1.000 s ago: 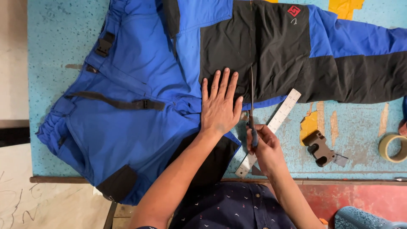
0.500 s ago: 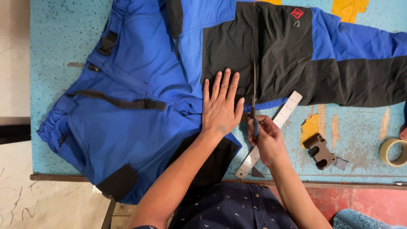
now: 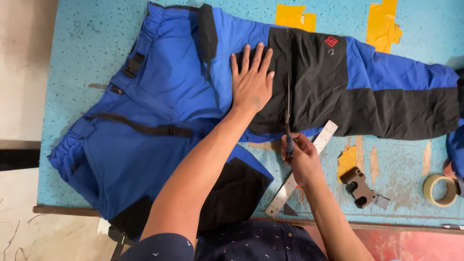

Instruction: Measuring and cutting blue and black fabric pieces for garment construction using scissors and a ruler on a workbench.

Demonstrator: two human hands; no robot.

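A pair of blue-and-black work trousers [image 3: 159, 101] lies spread flat across the speckled turquoise table [image 3: 87, 43], waistband toward the left edge, one leg running out to the right.

The left hand [image 3: 251, 82] is open, palm down, fingers spread — pressing the fabric at the boundary between the blue panel and the black panel.

The right hand [image 3: 300, 157] is closed around the handle of a slim, dark-bladed cutting tool [image 3: 287, 108]; the blade runs up over the black panel, just right of the left hand.

A metal ruler [image 3: 302, 169] lies diagonally on the table beneath the right hand.

To the right — a black clip [image 3: 357, 186], a roll of tape [image 3: 440, 189], and yellow tape patches [image 3: 384, 24] stuck along the far edge.
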